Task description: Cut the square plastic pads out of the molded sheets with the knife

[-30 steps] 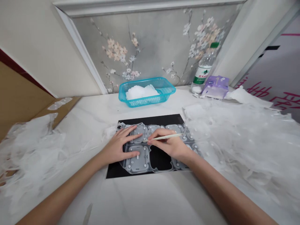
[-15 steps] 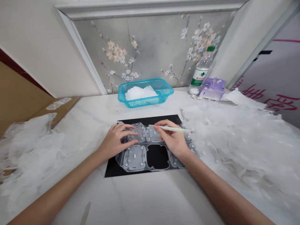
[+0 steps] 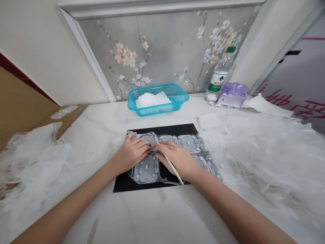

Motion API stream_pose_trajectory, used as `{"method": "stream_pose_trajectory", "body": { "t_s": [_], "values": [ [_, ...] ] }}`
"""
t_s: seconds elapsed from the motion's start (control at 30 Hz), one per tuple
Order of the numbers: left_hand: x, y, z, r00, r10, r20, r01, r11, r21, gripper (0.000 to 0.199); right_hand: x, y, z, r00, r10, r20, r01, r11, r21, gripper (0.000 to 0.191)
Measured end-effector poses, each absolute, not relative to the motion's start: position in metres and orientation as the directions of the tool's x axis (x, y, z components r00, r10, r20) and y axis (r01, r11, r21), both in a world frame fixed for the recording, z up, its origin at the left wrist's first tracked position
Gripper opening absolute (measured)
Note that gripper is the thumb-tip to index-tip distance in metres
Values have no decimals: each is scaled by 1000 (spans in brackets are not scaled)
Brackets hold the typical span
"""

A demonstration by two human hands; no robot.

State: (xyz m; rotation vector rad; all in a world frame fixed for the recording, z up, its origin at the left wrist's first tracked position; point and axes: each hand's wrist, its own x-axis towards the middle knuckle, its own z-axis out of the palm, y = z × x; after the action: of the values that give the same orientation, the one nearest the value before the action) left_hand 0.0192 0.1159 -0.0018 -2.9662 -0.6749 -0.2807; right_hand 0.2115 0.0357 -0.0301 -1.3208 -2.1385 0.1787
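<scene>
A clear plastic sheet (image 3: 146,167) with rounded square panels and small white dots lies over a black mat (image 3: 162,130). In its lower row is a cut-out through which the black shows. My left hand (image 3: 134,154) is on the upper-left panel, its fingers bent and drawn together at the plastic. Close beside it, my right hand (image 3: 179,159) holds a thin pale stick (image 3: 174,170), which slants down toward me across the cut-out. Its fingertips are also at the edge of that upper-left panel. What exactly the fingertips pinch is partly hidden.
A blue plastic basket (image 3: 158,111) with white pieces stands behind the mat. A large heap of translucent plastic sheets (image 3: 254,145) lies right, another pile (image 3: 38,162) left. At the back right are a water bottle (image 3: 219,79) and a purple packet (image 3: 233,95).
My right hand has moved left toward my left hand, and the stick has swung to point down toward me. My left fingers have gone from spread to bent together on the plastic.
</scene>
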Motion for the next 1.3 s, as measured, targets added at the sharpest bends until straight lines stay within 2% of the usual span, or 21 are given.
{"method": "stream_pose_trajectory", "body": {
  "t_s": [0.17,0.27,0.37,0.43,0.5,0.63,0.8,0.93,1.07,1.2,1.3],
  "values": [
    [29,120,2,838,515,182,523,-852,7,29,214,35,-29,-401,845,355,755,524,-394,15],
    [33,128,13,813,573,108,566,-820,85,30,213,32,-27,-401,808,432,756,558,-342,13],
    [33,133,24,836,548,-7,538,-818,206,26,209,30,-27,-434,718,544,727,636,-260,15],
    [31,133,28,859,509,-57,506,-826,249,16,206,29,-29,-472,694,544,697,672,-252,14],
    [29,131,29,849,524,-70,524,-818,239,11,204,29,-32,-484,716,503,685,668,-291,13],
    [26,126,20,809,588,2,577,-795,188,11,203,28,-34,-428,825,369,719,558,-414,29],
    [24,127,19,788,614,46,596,-779,195,16,197,23,-30,-500,824,268,730,567,-381,33],
    [24,132,23,750,661,19,629,-723,285,16,192,18,-24,-507,834,219,728,550,-410,28],
    [27,138,16,635,766,100,682,-617,392,14,193,16,-21,-502,843,196,714,531,-455,31],
    [27,146,11,532,829,170,725,-550,414,16,194,15,-23,-499,844,197,720,531,-447,34],
    [17,160,16,383,878,287,775,-475,417,19,194,14,-23,-508,840,191,724,536,-434,36]
  ]
}}
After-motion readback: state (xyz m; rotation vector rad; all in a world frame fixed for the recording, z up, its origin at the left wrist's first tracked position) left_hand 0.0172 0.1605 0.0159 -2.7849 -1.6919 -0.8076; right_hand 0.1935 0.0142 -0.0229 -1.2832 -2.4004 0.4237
